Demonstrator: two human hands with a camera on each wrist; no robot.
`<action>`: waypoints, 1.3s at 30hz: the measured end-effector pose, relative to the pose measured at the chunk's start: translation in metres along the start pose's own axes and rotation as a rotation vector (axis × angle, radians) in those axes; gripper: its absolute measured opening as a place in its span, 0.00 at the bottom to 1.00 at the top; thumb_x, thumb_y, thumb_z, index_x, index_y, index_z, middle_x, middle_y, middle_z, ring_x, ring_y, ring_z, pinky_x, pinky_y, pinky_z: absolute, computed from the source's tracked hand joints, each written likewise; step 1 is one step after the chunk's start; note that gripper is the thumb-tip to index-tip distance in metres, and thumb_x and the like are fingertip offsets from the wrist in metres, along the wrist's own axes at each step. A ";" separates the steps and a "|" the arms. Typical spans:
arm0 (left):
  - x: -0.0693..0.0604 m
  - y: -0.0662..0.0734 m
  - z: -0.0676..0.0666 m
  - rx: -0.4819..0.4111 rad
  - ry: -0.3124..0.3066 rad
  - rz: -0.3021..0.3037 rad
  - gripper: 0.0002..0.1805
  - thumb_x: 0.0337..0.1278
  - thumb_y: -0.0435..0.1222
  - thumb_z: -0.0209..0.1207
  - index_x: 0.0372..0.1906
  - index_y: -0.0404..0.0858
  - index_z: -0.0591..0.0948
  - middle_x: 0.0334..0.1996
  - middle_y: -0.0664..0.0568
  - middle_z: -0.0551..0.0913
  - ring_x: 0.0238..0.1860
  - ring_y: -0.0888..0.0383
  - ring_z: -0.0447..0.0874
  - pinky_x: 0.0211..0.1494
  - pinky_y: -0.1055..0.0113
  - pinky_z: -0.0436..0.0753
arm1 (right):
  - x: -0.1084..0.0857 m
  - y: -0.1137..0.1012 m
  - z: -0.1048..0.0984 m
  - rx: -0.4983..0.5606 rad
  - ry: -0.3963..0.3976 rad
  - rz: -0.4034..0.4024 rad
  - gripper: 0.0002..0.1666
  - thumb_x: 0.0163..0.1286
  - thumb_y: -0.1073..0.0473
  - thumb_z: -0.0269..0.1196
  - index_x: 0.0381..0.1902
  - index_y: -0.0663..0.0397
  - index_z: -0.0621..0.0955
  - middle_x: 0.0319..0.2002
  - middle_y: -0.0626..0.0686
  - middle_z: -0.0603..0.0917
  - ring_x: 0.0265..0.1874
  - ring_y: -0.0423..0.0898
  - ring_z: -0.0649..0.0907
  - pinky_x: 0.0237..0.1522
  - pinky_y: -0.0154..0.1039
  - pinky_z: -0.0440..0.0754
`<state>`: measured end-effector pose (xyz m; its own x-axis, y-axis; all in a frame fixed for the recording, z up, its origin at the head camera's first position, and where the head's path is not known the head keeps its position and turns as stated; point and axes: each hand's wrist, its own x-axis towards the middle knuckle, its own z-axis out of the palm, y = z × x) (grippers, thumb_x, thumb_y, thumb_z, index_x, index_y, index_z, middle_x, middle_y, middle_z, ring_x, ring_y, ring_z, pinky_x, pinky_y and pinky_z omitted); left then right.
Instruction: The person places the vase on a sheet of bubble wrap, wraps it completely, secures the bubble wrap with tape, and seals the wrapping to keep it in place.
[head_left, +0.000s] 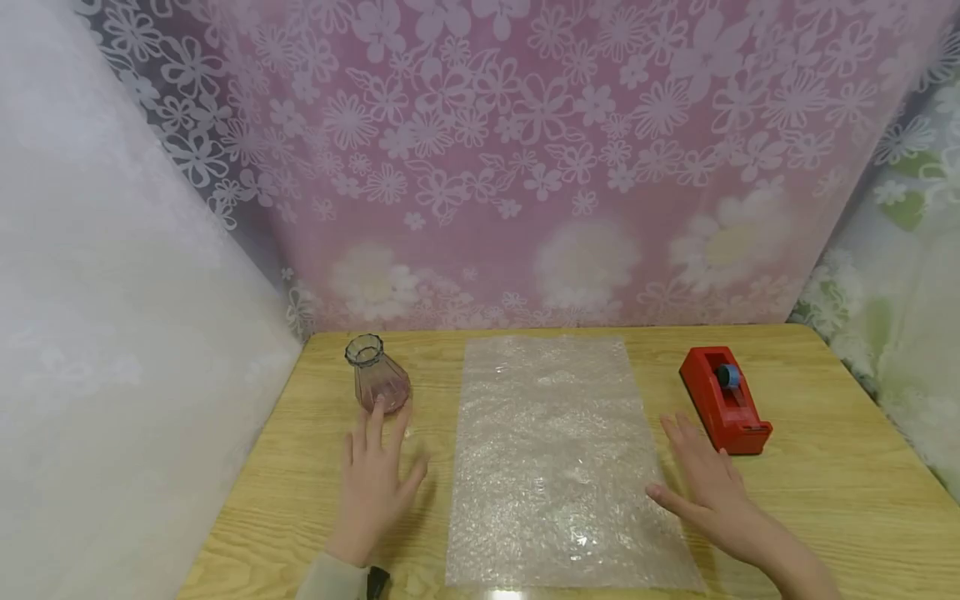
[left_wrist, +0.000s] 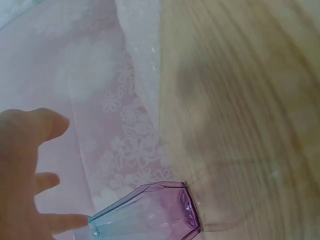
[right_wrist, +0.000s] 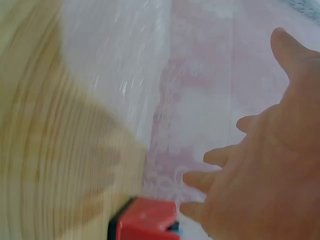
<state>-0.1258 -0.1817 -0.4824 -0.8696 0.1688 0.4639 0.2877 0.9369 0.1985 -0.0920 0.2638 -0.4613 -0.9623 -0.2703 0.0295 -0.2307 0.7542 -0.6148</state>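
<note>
A ribbed glass vase, clear to bluish at the neck and purple at the base, stands at the left of the table. My left hand is just in front of it with fingers spread; in the left wrist view the vase lies beyond the fingertips of that hand. A sheet of bubble wrap lies flat in the middle. My right hand hovers over its right edge, fingers extended and holding nothing. Behind it is a red tape dispenser, also in the right wrist view.
The wood-grain table ends at a pink floral curtain at the back. Pale cloth hangs along the left side, and a leafy patterned one along the right.
</note>
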 end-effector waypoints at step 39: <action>0.049 -0.056 0.020 -0.644 0.250 -0.458 0.54 0.56 0.45 0.69 0.77 0.35 0.48 0.73 0.35 0.53 0.73 0.40 0.53 0.70 0.42 0.58 | 0.043 -0.044 0.073 0.751 0.079 -0.135 0.38 0.74 0.65 0.57 0.75 0.56 0.54 0.74 0.61 0.57 0.70 0.66 0.62 0.62 0.26 0.67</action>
<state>-0.1924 -0.2202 -0.4879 -0.8635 -0.3315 0.3800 0.1662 0.5244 0.8351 -0.1127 0.1752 -0.4904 -0.9466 -0.2664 0.1816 -0.2148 0.1012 -0.9714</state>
